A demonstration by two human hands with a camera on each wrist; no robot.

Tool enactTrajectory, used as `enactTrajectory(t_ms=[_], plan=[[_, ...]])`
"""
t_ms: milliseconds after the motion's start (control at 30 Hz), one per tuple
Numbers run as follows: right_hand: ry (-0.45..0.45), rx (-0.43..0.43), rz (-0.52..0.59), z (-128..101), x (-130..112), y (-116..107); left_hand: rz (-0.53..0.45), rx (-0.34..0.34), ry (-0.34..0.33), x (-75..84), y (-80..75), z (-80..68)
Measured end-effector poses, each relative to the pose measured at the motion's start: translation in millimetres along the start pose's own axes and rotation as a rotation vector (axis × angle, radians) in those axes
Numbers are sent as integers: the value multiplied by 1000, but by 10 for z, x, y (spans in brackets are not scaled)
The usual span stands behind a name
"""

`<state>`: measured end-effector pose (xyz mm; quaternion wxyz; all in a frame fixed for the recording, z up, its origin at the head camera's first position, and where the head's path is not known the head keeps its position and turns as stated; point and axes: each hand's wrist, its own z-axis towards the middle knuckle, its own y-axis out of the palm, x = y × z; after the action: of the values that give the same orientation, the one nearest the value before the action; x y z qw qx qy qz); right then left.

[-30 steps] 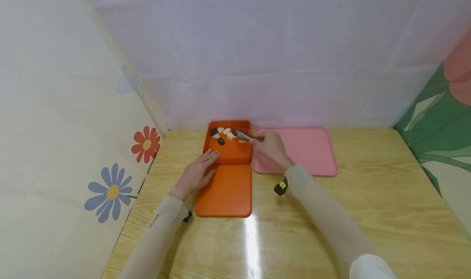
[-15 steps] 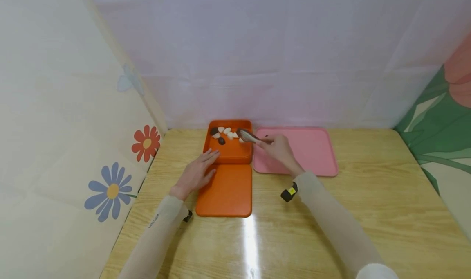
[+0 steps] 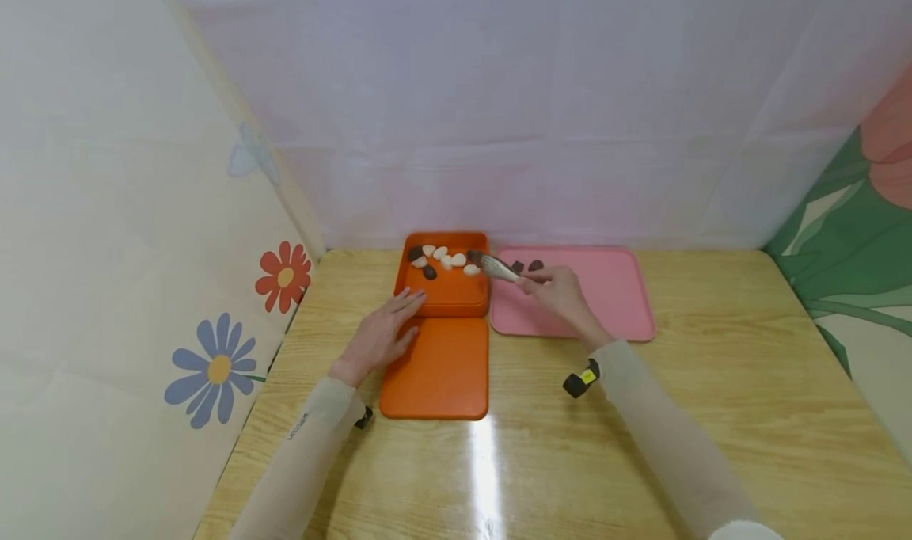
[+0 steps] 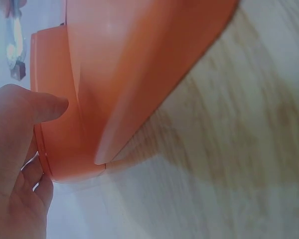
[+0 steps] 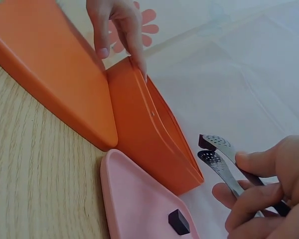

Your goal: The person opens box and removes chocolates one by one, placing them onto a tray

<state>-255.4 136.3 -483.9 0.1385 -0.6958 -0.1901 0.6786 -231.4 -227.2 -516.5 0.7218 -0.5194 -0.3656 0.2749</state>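
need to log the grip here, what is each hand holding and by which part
The right hand pinches metal tongs by the handle end, a dark piece at their tips. The left hand holds nothing; its straight fingers rest on the orange box rim.

The tabletop at the bottom of the frame is pale wood-grain with a glossy finish that throws a bright streak of glare at lower centre. The orange box and its lid, centre left, look like smooth matt plastic, as does the pink tray at centre right. The tongs are shiny perforated metal. The backdrop across the top looks like thin creased sheeting.
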Motion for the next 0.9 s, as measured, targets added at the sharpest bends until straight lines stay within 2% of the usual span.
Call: enactTrajectory(t_ms=[267,900], plan=[[73,-38,64,-44,94,-99,5,-23,-11,-19,11,8],[206,-65,156,-133,344,-237,7,-20,-9,-17,3,7]])
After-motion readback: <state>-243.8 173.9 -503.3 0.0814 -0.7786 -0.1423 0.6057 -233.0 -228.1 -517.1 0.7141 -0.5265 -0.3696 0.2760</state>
